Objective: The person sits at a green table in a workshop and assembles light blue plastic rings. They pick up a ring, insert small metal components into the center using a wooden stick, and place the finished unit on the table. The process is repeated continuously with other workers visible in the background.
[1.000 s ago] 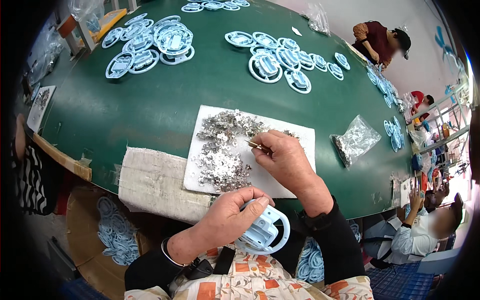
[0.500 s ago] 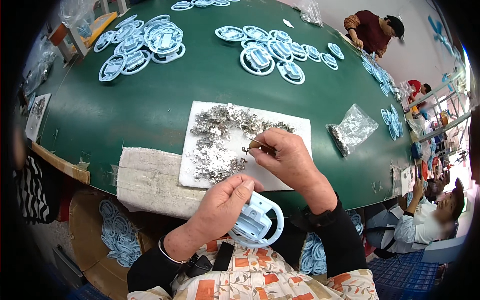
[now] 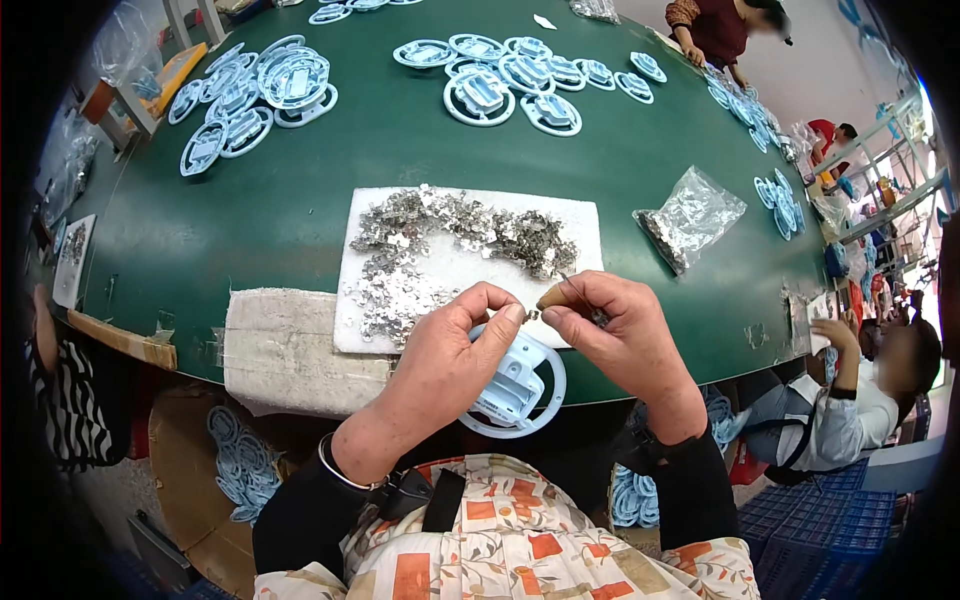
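Observation:
My left hand (image 3: 440, 350) is closed on a light-blue round plastic frame (image 3: 512, 392), which has a raised housing in its middle and an open ring around it. My right hand (image 3: 628, 335) is pinched, with a brown covering on a fingertip and a thin dark tool, perhaps tweezers, sticking out. A small metal piece (image 3: 531, 316) shows between the fingertips of both hands, by the frame's upper edge; which fingers bear it is hard to tell. Just beyond lies a white foam board (image 3: 583, 225) with a heap of small silvery metal pieces (image 3: 400, 235).
A worn padded cloth block (image 3: 285, 345) adjoins the board. Blue frames lie in groups (image 3: 500, 80) across the green table (image 3: 300, 220). A clear bag of metal pieces (image 3: 690, 220) rests at right. Below stands a cardboard box (image 3: 190, 460) of blue parts. Other people sit around the table.
My right hand has come toward me and down from the heap to my left fingertips. My left hand has raised the blue frame slightly. The view has shifted somewhat.

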